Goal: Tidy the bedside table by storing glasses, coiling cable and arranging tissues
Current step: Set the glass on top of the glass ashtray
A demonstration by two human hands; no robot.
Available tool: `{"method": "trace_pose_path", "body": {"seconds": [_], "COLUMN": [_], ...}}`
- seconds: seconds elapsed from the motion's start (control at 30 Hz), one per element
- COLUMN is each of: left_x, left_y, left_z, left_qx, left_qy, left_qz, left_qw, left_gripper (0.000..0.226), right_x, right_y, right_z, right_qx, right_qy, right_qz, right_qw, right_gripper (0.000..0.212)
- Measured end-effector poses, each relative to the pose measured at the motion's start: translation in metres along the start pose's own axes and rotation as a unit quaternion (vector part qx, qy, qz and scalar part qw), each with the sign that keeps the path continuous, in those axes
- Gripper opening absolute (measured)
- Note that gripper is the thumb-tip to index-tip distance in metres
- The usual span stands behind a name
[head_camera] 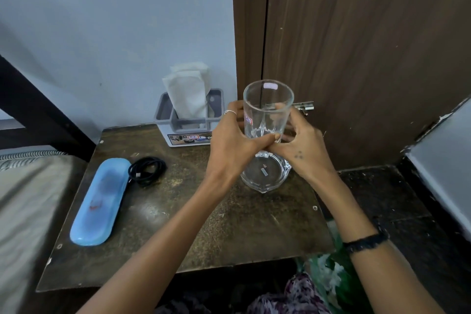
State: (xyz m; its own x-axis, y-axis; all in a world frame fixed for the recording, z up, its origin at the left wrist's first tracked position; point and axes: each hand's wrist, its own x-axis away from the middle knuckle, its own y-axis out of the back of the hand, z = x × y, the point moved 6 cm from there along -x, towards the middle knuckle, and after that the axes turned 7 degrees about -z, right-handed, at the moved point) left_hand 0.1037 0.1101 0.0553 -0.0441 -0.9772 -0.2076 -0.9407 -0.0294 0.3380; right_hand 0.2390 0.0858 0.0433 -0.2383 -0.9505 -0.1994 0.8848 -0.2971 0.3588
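Observation:
A clear drinking glass [267, 99] is held upright above the table's right side. My left hand [234, 140] grips it from the left and my right hand [300, 145] grips it from the right, thumbs meeting near its base. Just below it a clear glass dish or coaster [265, 176] sits on the dark bedside table [198, 224]. A blue glasses case [99, 201] lies shut at the table's left. A black cable [146, 168] lies loosely coiled beside the case. A grey tissue holder [188, 120] with white tissues [188, 92] standing in it is at the back.
A brown wooden door [356, 58] with a metal latch [304, 106] stands behind the glass. A bed [28, 199] borders the table's left edge. A pale blue wall [114, 33] runs behind. Dark floor and a wall corner lie to the right.

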Motion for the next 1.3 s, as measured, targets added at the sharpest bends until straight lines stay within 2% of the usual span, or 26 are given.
{"method": "trace_pose_path", "body": {"seconds": [0.33, 0.9, 1.03, 1.2, 1.3], "left_x": [0.031, 0.030, 0.034, 0.045, 0.061], "left_y": [-0.004, -0.011, -0.014, 0.002, 0.006], "left_z": [0.026, 0.038, 0.041, 0.056, 0.067], "left_qx": [-0.048, -0.050, -0.061, -0.073, -0.055], "left_qy": [0.039, 0.036, 0.028, 0.040, 0.067], "left_qz": [0.018, 0.029, 0.046, -0.001, -0.020], "left_qw": [0.998, 0.998, 0.997, 0.996, 0.996], "left_gripper": [0.066, 0.074, 0.081, 0.085, 0.078], "right_x": [0.035, 0.033, 0.034, 0.044, 0.048], "right_y": [-0.008, -0.015, -0.015, -0.008, -0.007], "right_z": [-0.026, -0.042, -0.042, -0.059, -0.073], "right_qx": [0.062, 0.078, 0.085, 0.045, 0.016], "right_qy": [-0.041, -0.030, -0.027, -0.072, -0.100], "right_qz": [0.023, 0.023, 0.039, 0.054, 0.060], "right_qw": [0.997, 0.996, 0.995, 0.995, 0.993], "right_gripper": [0.067, 0.074, 0.086, 0.104, 0.100]}}
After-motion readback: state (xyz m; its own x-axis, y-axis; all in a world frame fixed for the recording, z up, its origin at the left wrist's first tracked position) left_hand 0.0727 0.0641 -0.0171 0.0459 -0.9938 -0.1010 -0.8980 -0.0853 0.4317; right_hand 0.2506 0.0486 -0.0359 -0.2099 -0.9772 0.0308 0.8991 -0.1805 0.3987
